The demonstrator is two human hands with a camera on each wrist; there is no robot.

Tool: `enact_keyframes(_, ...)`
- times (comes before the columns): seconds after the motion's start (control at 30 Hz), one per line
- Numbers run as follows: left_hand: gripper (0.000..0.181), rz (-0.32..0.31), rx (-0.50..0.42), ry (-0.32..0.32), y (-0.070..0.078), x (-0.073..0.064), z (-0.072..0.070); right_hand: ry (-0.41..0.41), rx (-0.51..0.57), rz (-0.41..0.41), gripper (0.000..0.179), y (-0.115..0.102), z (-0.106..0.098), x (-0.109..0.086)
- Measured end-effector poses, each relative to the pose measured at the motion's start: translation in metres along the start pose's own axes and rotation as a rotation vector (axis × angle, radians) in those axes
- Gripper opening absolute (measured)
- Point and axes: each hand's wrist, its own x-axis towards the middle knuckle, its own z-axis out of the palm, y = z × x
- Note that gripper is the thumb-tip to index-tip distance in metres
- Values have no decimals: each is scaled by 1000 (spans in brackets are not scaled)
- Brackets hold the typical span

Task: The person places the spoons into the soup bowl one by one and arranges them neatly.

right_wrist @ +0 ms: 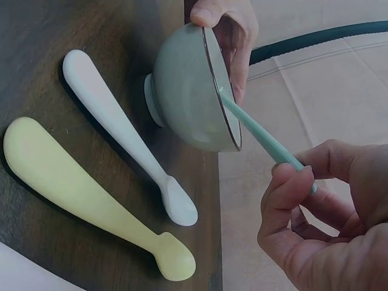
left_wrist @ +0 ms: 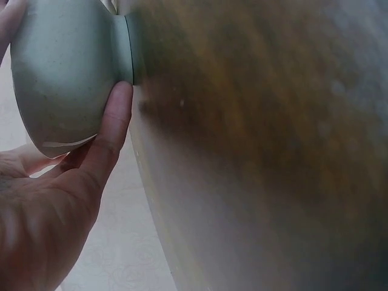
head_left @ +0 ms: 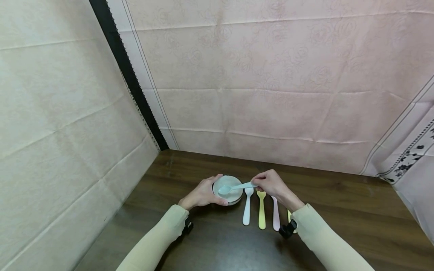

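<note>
A pale green bowl (head_left: 219,181) with a thin dark rim stands upright on the wooden table. My left hand (head_left: 204,192) grips its left side; in the left wrist view a finger (left_wrist: 115,112) reaches down to the foot of the bowl (left_wrist: 66,73). Between thumb and fingertips, my right hand (head_left: 270,183) pinches the handle end of a mint-green spoon (head_left: 241,186). The spoon slants down to the left, its head inside the bowl. The right wrist view shows the spoon handle (right_wrist: 264,133) crossing the rim; the spoon's head is hidden there.
To the right of the bowl lie a white spoon (head_left: 247,210), a yellow spoon (head_left: 262,214) and a pink utensil (head_left: 276,216), side by side. Another yellow utensil (head_left: 289,215) is mostly hidden by the right wrist. Cloth-covered walls (head_left: 271,94) border the table's back and sides.
</note>
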Motion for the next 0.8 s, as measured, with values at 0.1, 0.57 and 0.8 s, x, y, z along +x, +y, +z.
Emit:
enact_keyframes(0.1, 118, 1, 0, 2, 0, 0, 0, 10, -16, 9, 20, 1, 0, 4)
enact_keyframes(0.57, 118, 7, 1, 10, 0, 0, 0, 39, -47, 28, 19, 4, 2, 14)
enact_keyframes(0.8, 118, 6, 7, 7, -1, 0, 0, 42, -55, 36, 18, 6, 3, 20)
